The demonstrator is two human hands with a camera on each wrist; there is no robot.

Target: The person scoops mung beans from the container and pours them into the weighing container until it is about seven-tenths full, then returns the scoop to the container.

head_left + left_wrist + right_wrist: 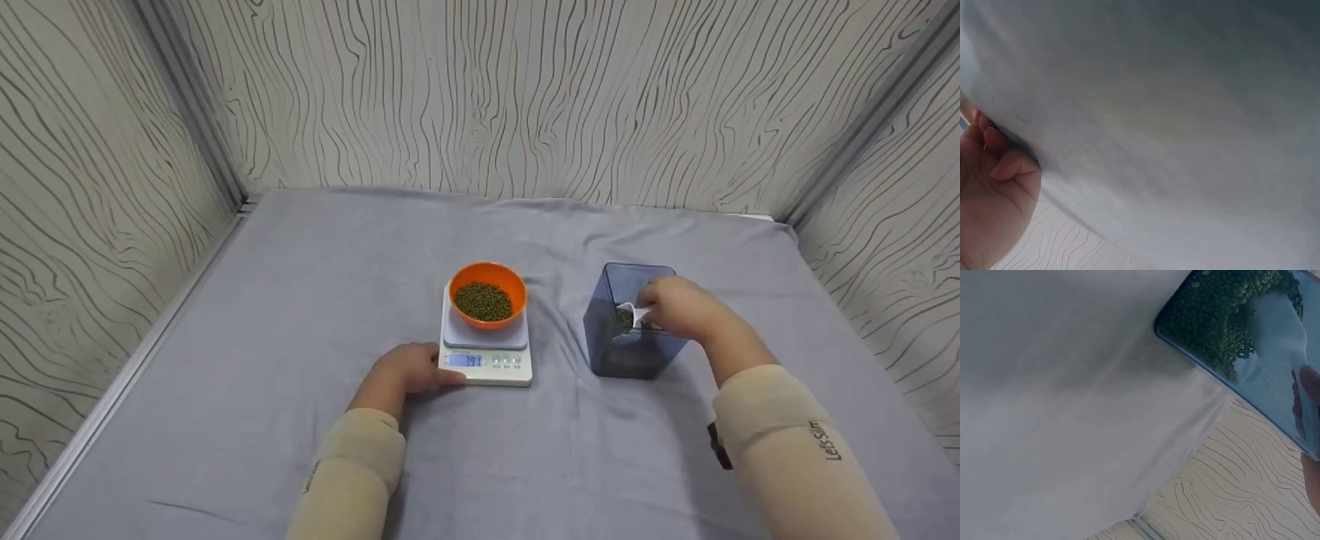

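My left hand (pixel 409 367) grips the front left corner of a white kitchen scale (pixel 517 376), thumb along its front edge. On the scale's platform sits an orange bowl (pixel 495 273) holding small green beans (pixel 484 301); the lit display appears to read 391. To the right, my right hand (pixel 679 306) reaches into a translucent blue container (pixel 626 358) and pinches the handle of a white scoop (pixel 639 315). Through the container wall in the right wrist view, the scoop's head (pixel 1280 329) lies against more green beans (pixel 1202 320).
A grey cloth (pixel 300 300) with wrinkles covers the table beneath everything. Wood-grain patterned panels (pixel 480 97) enclose the back and both sides, with metal rails at the corners. A dark object (pixel 720 446) shows beside the right sleeve.
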